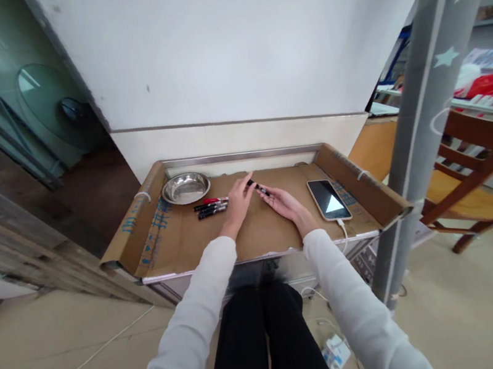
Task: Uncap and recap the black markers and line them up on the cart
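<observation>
My left hand (240, 201) and my right hand (283, 202) meet over the middle of a cardboard-lined table (190, 243). Both pinch a small black marker (258, 187), the left at its far end, the right at its near end. Just left of my left hand lie a few markers (211, 207) side by side, one with a red cap, the others black. A round steel bowl (185, 188) stands behind them at the back left. My sleeves are white.
A phone (329, 199) with a lit screen lies at the table's right, a white cable running off the front edge. A grey pole (409, 121) rises at the right corner. Wooden chair (474, 173) to the right; power strips on the floor.
</observation>
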A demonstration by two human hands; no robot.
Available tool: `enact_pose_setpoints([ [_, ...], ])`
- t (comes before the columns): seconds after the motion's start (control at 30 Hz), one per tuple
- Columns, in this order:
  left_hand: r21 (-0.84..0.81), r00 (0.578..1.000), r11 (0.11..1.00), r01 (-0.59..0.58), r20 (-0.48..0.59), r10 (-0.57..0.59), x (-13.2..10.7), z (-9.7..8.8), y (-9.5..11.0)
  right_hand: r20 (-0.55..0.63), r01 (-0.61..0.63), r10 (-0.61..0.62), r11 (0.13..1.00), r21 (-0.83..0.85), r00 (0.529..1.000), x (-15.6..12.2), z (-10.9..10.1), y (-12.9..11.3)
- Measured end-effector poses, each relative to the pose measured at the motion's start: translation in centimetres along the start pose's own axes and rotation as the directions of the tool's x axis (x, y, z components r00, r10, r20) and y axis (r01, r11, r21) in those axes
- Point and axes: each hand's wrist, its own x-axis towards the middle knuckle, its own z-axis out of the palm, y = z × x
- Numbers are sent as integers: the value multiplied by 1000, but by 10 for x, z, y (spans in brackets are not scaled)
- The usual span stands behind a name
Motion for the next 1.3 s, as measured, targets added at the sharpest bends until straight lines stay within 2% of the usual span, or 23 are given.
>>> enact_pose_setpoints([
  [0.2, 76, 991, 996, -54, 124, 44, -1, -1, 3, 0, -42, 42, 998, 36, 999, -2, 2, 1],
  [0.27, 77, 995, 996, -41, 93, 34, -1, -1, 3, 7, -41, 41, 999, 31, 999, -3, 3, 0],
  [0.4, 43, 996, 998, 43, -74, -40, 2, -2, 1, -12, -3, 4, 999, 45, 1000, -6, 3, -2],
  [0.6, -67, 949, 982, 175, -256, -186, 4, -3, -6, -34, 96, -97, 995, -40, 995, -9, 3, 1],
  [0.67, -41, 945, 978, 205, -251, -209, 3, -2, -8, -25, 129, -132, 986, -108, 991, -8, 2, 4],
  [0.73, 21, 975, 984, 176, -140, -171, 2, -2, -8, -31, 203, -215, 955, -216, 976, -7, 2, 8],
  [0.77, 57, 990, 989, 137, -51, -135, 1, -1, -8, -45, 263, -288, 920, -291, 957, -7, 2, 10],
  [0.83, 133, 990, 989, 58, 117, -74, -1, 0, -8, -53, 382, -459, 793, -475, 887, -6, 4, 13],
  [0.9, 221, 975, 975, 26, 211, -74, -3, 0, -10, 13, 433, -558, 630, -645, 830, -5, 6, 16],
  [0.93, 261, 968, 965, 27, 233, -90, -3, 1, -11, 66, 435, -562, 554, -710, 824, -5, 8, 18],
  [1.07, 316, 948, 948, 29, 291, -126, -2, 2, -17, 286, 430, -434, 281, -858, 854, -3, 13, 23],
  [1.13, 319, 947, 947, 20, 298, -120, -2, 2, -17, 322, 417, -413, 162, -895, 852, -3, 15, 23],
  [1.23, 366, 958, 929, 45, 249, -145, -3, 0, -14, 215, 259, -483, 25, -966, 849, -4, 15, 22],
  [1.3, 399, 960, 913, 83, 214, -181, -5, -2, -9, 115, 131, -528, -6, -991, 842, -4, 13, 22],
])
